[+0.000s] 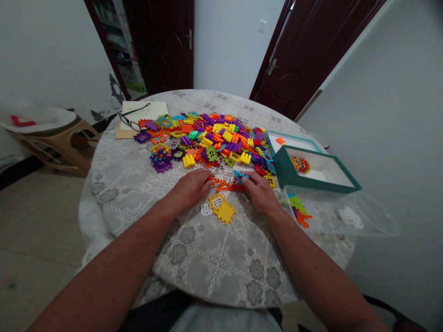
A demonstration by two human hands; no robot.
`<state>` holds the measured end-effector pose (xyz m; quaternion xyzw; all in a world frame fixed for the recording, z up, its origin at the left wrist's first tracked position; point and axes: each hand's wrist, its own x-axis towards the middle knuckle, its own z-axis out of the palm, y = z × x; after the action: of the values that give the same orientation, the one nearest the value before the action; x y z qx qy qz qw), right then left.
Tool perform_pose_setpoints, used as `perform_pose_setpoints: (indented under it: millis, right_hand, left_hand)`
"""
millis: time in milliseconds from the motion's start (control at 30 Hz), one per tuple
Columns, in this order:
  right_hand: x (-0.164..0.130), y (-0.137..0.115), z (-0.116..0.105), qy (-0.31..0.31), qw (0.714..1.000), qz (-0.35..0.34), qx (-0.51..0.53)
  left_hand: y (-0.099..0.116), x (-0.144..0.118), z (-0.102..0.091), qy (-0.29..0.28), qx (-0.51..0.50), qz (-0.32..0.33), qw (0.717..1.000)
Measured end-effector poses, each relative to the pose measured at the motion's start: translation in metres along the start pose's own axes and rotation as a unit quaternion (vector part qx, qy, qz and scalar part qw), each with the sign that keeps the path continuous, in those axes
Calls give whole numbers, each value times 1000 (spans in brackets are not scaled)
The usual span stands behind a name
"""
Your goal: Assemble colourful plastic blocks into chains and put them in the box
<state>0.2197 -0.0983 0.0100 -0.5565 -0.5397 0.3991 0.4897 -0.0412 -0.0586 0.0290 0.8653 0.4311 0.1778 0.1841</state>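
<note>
A wide heap of colourful plastic interlocking pieces (211,138) covers the far half of a round table with a lace cloth (138,175). My left hand (190,188) lies palm down at the heap's near edge, fingertips touching orange pieces (221,184). My right hand (259,191) rests beside it, its fingers on a blue piece (240,175) and red ones; whether they grip them is unclear. Between and just in front of my hands lie a yellow piece (224,212) and white grid pieces (206,209).
A teal box (313,183) with a colourful built item stands right of the heap, its lid (294,140) behind. A clear plastic bag (339,214) with a few pieces lies at the right edge. Glasses (129,121) and a notebook (138,115) sit far left. A wooden stool (62,140) stands beyond.
</note>
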Motion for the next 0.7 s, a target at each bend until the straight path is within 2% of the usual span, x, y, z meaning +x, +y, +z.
perform_pose_setpoints:
  millis: [100,333,400,500,633,700]
  right_hand:
    - [1,0,0,4,1000,3,9]
    - [-1,-10,-3,54,996,-47,-43]
    - [-4,-13,-3,50,994,-71,-70]
    - [-10,-16,0,-17,980,-118,-159]
    - [-16,-18,10,-150,927,-198,-280]
    - [-16,-18,16,-168,906,-217,-322]
  left_hand:
    - [0,0,-1,-6,-2,-10,1000]
    - [1,0,-2,-5,-8,-7,1000]
    - [1,0,-2,-1,-5,-15,1000]
    - [1,0,-1,2,-3,-33,999]
    - [0,1,0,15,-4,-40,999]
    - [0,1,1,17,1,-42,999]
